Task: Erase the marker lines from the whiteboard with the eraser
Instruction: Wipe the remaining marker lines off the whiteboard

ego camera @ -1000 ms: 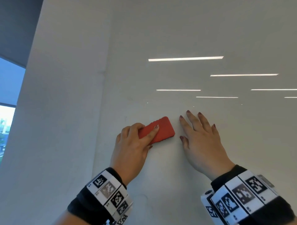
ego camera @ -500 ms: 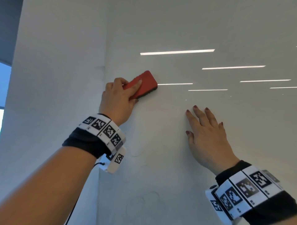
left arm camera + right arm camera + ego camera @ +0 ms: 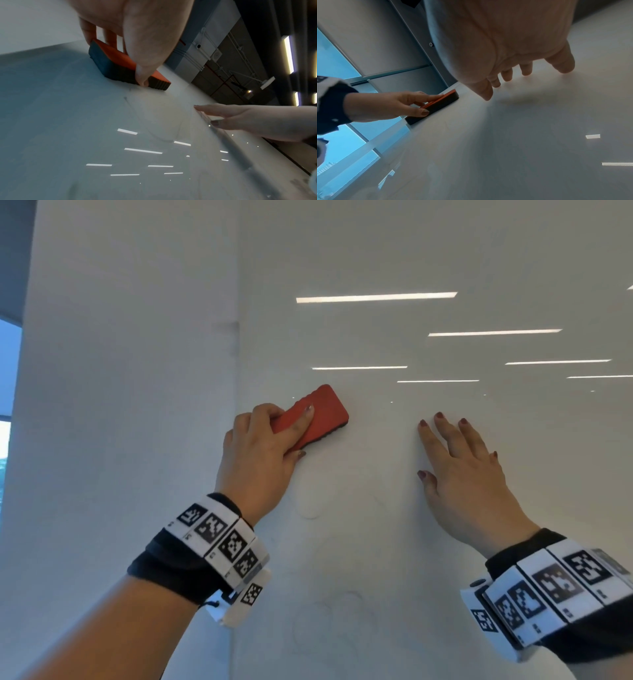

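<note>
Two faint curved marker lines [image 3: 310, 513] remain on the whiteboard [image 3: 376, 542], just below your left hand [image 3: 260, 460], whose fingers clamp the eraser [image 3: 317, 414] felt-down near the board's left edge. Press flat and sweep down over them, your right hand [image 3: 462, 474] splayed flat as a brace

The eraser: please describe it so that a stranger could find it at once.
Look near the left edge of the whiteboard. The left hand grips the eraser against it. It is the only red thing, with a dark pad underneath.

**Whiteboard and what rests on it**

The glossy whiteboard [image 3: 394, 508] reflects ceiling light strips. Faint curved marker lines [image 3: 310, 513] remain low on it. The red eraser [image 3: 325, 409] sits dark-pad-down against it; the right hand [image 3: 459, 474] lies flat nearby.
</note>
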Motion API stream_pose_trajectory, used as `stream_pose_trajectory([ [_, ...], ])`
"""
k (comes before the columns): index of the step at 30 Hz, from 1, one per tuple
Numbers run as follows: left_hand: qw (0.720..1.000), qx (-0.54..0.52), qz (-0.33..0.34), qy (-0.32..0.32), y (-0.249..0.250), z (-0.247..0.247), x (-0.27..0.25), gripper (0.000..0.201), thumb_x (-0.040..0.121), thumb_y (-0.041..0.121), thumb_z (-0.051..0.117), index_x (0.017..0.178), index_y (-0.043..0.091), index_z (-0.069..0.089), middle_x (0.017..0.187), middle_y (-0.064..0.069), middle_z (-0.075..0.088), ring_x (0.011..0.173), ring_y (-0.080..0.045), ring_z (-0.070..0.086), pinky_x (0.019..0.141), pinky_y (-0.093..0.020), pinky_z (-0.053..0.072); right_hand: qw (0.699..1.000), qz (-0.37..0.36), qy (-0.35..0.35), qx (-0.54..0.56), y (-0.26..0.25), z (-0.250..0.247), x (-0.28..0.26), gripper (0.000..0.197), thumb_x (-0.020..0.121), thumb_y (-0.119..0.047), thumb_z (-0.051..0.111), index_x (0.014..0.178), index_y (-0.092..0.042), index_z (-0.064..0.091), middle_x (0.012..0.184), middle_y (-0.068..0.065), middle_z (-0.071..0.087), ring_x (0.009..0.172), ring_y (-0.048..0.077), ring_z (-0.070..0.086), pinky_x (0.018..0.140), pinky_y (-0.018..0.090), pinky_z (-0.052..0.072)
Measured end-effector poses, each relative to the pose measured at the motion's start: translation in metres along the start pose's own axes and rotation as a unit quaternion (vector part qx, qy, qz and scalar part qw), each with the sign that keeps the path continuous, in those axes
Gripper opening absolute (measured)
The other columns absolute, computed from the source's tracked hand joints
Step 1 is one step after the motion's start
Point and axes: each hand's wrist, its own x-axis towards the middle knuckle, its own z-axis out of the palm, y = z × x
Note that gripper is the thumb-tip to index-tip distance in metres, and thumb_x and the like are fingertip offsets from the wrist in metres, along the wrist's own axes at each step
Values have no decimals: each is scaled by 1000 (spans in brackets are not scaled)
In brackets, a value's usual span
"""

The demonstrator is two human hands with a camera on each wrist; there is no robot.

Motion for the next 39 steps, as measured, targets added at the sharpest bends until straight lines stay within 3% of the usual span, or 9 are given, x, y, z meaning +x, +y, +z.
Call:
stream_pose_trajectory([
  [16,999,-34,-4,-1,16,21,-79,59,82,36,66,137,39,44,121,-6,49,105,-25,43,88,-43,43,1000,1,-5,0,-3,9,-17,65,99,-31,34,152,-28,-3,159,-6,-10,145,22,-11,116,53,14],
  [21,1000,-24,5,11,17,14,-57,57,83,37,66,136,36,45,121,-9,50,103,-30,46,85,-46,44,1000,5,-13,9,-11,14,-25,64,99,-33,34,152,-29,-1,159,-6,-9,145,23,-11,115,53,15],
  [27,1000,-22,-15,-1,15,11,-28,58,88,40,60,141,38,37,127,-9,44,109,-32,42,90,-44,39,1000,10,-20,20,-14,19,-33,62,100,-31,35,152,-29,1,159,-7,-7,145,23,-10,115,53,17],
  [34,999,-23,29,-8,36,26,-71,62,81,38,68,137,39,42,122,-7,49,102,-29,47,84,-44,44,999,11,-19,32,-16,33,-53,62,99,-26,38,153,-26,8,159,-2,0,145,26,-4,114,53,21],
  [39,999,-23,25,-12,30,30,-101,61,80,38,69,136,40,43,121,-5,50,103,-26,47,85,-43,44,999,3,-27,25,-13,41,-64,64,99,-24,37,153,-26,2,159,-4,-6,145,25,-8,115,52,17],
])
